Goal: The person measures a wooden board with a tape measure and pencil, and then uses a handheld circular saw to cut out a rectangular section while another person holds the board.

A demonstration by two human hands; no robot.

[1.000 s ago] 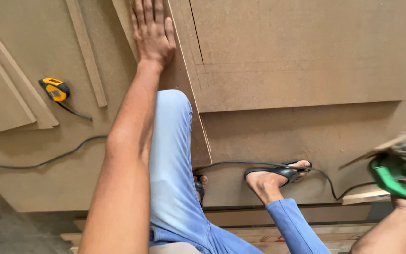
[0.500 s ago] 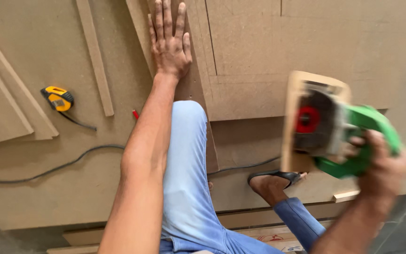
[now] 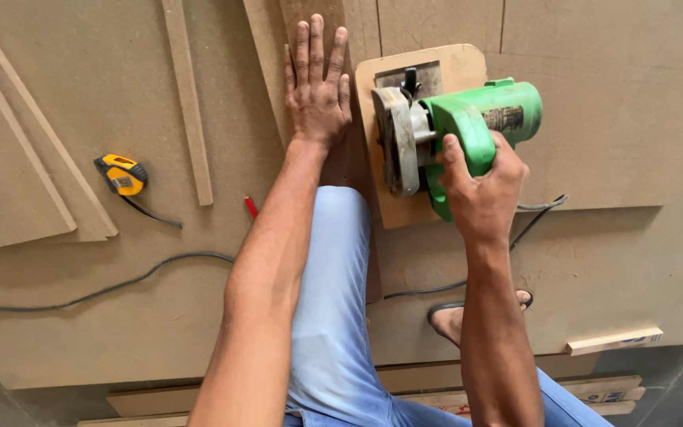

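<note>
My right hand (image 3: 480,190) grips the handle of a green circular saw (image 3: 468,130). The saw sits on a wooden base plate (image 3: 393,209) resting on a large brown fibreboard sheet (image 3: 610,103). Its metal blade guard faces left. My left hand (image 3: 315,87) lies flat, fingers spread, pressing on a narrow board strip (image 3: 266,71) just left of the saw. My knee in light blue jeans (image 3: 333,261) is below the hand, on the boards.
A yellow tape measure (image 3: 122,175) lies at left, with a red pencil (image 3: 250,207) near my arm. Thin cut strips (image 3: 187,95) and offcuts (image 3: 9,182) lie at left. A black power cord (image 3: 104,289) runs across the sheet. A small wood block (image 3: 614,341) lies at lower right.
My right hand has brought the saw from the right edge down onto the board, beside my left hand. The view has shifted so the left hand sits lower in frame.
</note>
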